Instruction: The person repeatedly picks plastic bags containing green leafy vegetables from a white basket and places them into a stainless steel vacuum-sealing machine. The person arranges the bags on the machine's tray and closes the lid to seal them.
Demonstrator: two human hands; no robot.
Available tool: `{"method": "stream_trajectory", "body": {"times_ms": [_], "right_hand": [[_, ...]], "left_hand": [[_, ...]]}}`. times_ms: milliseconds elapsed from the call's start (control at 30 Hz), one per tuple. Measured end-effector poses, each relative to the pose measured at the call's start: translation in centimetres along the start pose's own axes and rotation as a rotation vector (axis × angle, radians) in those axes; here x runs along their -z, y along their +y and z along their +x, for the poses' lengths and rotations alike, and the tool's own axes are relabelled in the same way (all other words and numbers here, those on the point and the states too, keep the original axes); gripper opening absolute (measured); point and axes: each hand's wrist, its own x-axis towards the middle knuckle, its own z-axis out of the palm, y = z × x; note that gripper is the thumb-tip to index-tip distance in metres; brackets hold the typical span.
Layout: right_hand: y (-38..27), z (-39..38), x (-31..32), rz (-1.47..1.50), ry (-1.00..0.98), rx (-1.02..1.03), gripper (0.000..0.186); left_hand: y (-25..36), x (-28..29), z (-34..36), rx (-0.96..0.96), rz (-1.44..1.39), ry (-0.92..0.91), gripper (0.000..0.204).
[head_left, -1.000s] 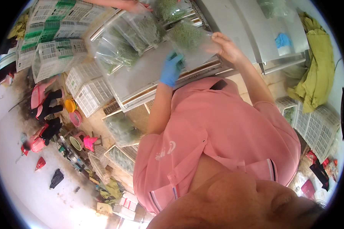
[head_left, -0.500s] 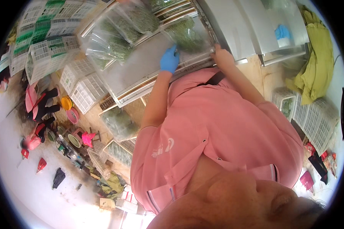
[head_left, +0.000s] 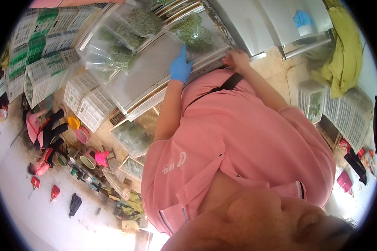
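Head view shows a clear bag [head_left: 192, 33] of fine green sprigs lying on the metal desk [head_left: 144, 74], in front of the wearer's body and just beyond the two hands. The gloved left hand [head_left: 180, 67] is at the bag's near left side, its index finger stretched toward the film and its thumb set apart; whether it presses or only hovers, I cannot tell. The bare right hand [head_left: 237, 60] is at the desk's near edge, beside the bag's right corner, fingers curled inward; whether they pinch plastic is too small to make out. Having a hand at either side probably suits a bag too limp to hold its own shape. Other filled bags [head_left: 121, 56] lie close together toward the left, perhaps because soft bags prop one another.

The film is thin, glossy and creased, bulging over feathery, tangled greens. The desk is flat and dull grey, with pale strips along its near edge. White crates [head_left: 94, 106] at the left are rigid, latticed plastic; an olive cloth [head_left: 347, 52] hangs at the right in soft folds.
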Motion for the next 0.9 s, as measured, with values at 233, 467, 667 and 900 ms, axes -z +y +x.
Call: {"method": "stream_trajectory", "body": {"times_ms": [233,467,667,900], "right_hand": [[0.1,-1.1,0.2,-0.031,-0.056,-0.04,0.03],[0.5,-0.3,0.1,-0.04,-0.014,0.018,0.03],[1.0,0.2,0.7,-0.073,-0.004,-0.018,0.032],[-4.4,-6.0,-4.8,-0.675,-0.367,0.297,0.034]], "left_hand": [[-1.4,0.1,-0.2,-0.089,-0.117,0.062,0.073],[-0.9,-1.5,0.8,-0.118,-0.002,0.123,0.064],[-1.0,-1.6,0.1,-0.125,-0.034,0.168,0.062],[-4.2,3.1,-2.6,0.125,-0.509,0.696,0.05]]}}
